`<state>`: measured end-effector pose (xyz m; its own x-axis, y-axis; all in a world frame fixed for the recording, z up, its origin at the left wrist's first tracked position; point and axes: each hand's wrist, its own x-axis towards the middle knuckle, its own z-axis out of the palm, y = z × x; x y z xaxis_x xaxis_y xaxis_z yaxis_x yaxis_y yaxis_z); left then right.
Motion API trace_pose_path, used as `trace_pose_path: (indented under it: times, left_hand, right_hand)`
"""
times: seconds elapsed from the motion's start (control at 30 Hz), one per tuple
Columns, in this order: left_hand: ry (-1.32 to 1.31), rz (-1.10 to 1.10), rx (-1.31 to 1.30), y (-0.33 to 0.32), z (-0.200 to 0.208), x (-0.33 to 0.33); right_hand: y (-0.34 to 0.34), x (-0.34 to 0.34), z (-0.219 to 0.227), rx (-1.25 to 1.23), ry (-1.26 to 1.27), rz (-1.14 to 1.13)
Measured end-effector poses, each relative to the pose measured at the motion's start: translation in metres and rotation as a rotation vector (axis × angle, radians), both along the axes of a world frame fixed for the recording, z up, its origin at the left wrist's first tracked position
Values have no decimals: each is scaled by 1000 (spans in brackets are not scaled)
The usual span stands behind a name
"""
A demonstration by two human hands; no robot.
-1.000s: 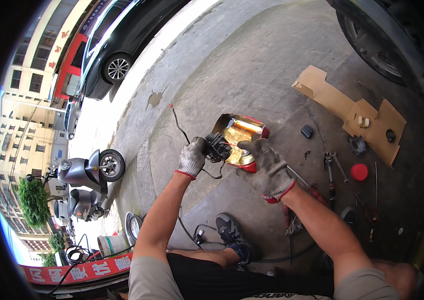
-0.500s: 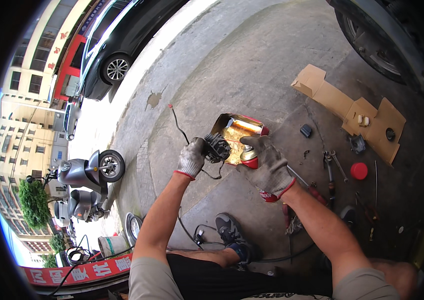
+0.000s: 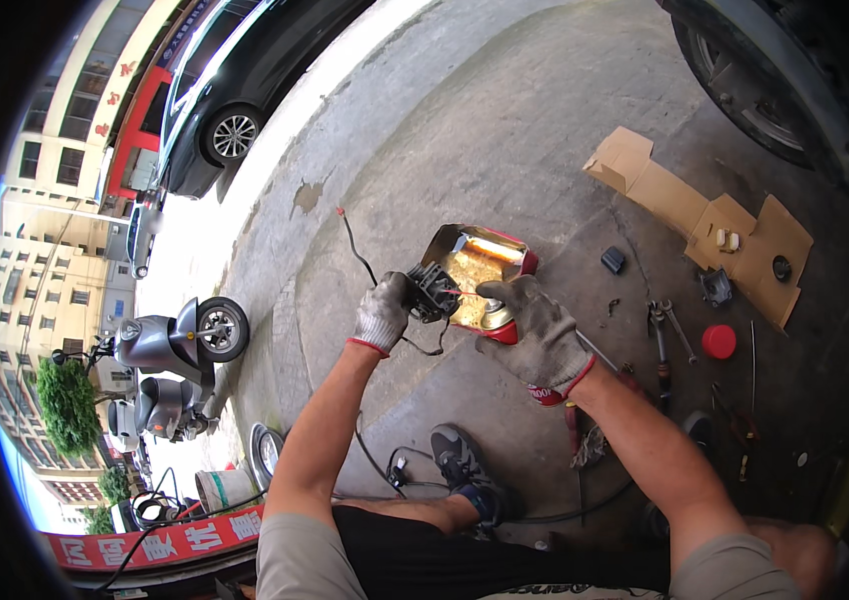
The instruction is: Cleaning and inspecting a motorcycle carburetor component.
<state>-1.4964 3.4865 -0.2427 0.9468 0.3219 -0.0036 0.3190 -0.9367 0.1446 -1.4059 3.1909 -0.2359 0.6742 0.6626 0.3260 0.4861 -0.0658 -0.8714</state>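
Observation:
My left hand (image 3: 382,308), in a grey-palmed knit glove, grips a small dark metal carburetor (image 3: 432,292). A thin black hose with a red tip (image 3: 342,212) sticks out beyond it, and another curls below. My right hand (image 3: 535,330), gloved too, is wrapped round a red spray can (image 3: 498,331). The index finger lies at the can's top. From its nozzle a thin red straw (image 3: 467,293) points left at the carburetor, its tip against or very near it. Beneath both stands a cut-open red metal container (image 3: 528,262) with yellowish liquid inside.
On the concrete to the right lie a red cap (image 3: 719,342), wrenches (image 3: 682,332), screwdrivers (image 3: 574,430), pliers (image 3: 742,430), a small black part (image 3: 613,261) and flattened cardboard (image 3: 660,195) with parts on it. A vehicle wheel (image 3: 735,85) stands far right; scooters (image 3: 170,345) stand left.
The spray can has tipped and shifted slightly, and its straw sits closer to the carburetor. The carburetor has turned a little in my left hand.

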Motion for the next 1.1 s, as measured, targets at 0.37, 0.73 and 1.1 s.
trace_pose_path:
  times: [0.37,0.73,1.1]
  left_hand:
    - [35,61,61,-1,3,4]
    - [148,178,99,-11,18,6]
    - [245,374,75,-23,34,14]
  right_hand:
    - [-3,-12,-14,2,-51,-112]
    - [0,-10,-25,13,-77,-118]
    - [-11,19,-12,166,-18,-139]
